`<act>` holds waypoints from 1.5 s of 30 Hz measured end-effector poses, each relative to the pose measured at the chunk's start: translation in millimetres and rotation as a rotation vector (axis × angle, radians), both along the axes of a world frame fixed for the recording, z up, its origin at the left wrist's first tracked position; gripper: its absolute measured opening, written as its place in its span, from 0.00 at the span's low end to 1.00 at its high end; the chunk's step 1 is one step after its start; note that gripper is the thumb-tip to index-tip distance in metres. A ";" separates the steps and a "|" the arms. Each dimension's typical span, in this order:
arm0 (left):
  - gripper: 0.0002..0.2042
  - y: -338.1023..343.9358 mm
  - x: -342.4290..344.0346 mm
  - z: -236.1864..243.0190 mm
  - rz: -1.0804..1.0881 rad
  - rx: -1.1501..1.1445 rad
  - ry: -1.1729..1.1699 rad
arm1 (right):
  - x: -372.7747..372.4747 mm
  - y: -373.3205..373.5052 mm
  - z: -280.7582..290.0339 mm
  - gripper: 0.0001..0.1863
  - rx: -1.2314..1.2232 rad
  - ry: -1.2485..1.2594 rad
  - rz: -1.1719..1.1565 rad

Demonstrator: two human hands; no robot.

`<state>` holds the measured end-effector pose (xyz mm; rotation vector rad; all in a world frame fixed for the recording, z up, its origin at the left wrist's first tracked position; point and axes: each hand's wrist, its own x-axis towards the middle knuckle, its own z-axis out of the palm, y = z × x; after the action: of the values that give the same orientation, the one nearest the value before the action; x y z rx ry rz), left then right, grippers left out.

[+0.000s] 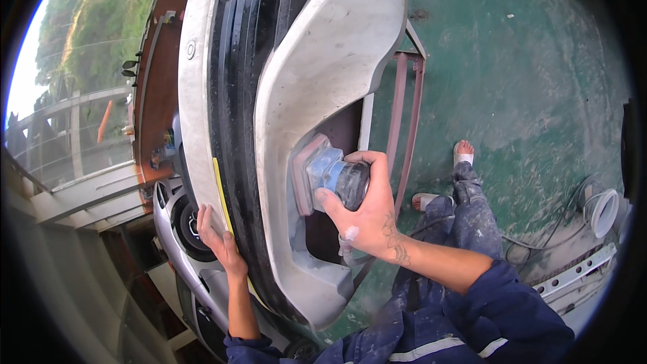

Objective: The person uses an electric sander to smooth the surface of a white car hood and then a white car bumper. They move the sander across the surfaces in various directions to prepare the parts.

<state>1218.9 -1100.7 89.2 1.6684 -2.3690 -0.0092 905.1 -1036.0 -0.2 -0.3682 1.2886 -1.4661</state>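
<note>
A white car bumper (330,61) with a ribbed black middle strip (236,87) stretches away in front of me, scuffed and dusty. My right hand (367,219) is wrapped round the dark top of a power sander (327,168). The sander's flat pad lies against the bumper's inset corner, beside a dark opening, where the surface is greyish. On the bumper's left side my left hand (222,243) rests with its fingers stretched along the white edge, near a yellow strip (221,195). It holds no tool.
A reddish metal stand (397,111) shows at the bumper's right. My feet are on the dusty green floor (499,94). Hoses lie near a white round container (600,212) at the right, close to a perforated metal rail (576,271). A silver car (182,249) stands at the left.
</note>
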 end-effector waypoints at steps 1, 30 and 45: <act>0.37 -0.5 -1.7 0.2 0.005 0.010 0.002 | 1.3 2.0 4.6 0.37 0.019 -0.036 0.008; 0.37 1.6 -3.7 0.3 0.028 0.007 0.007 | 0.6 -2.6 13.2 0.36 0.116 0.002 -0.038; 0.37 1.7 0.6 -1.5 0.030 0.025 0.022 | 4.9 0.3 13.9 0.36 0.113 0.110 -0.056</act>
<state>1219.5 -1099.1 87.7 1.7063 -2.3366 -0.0526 910.0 -1035.7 13.7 -0.3442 1.4739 -1.4289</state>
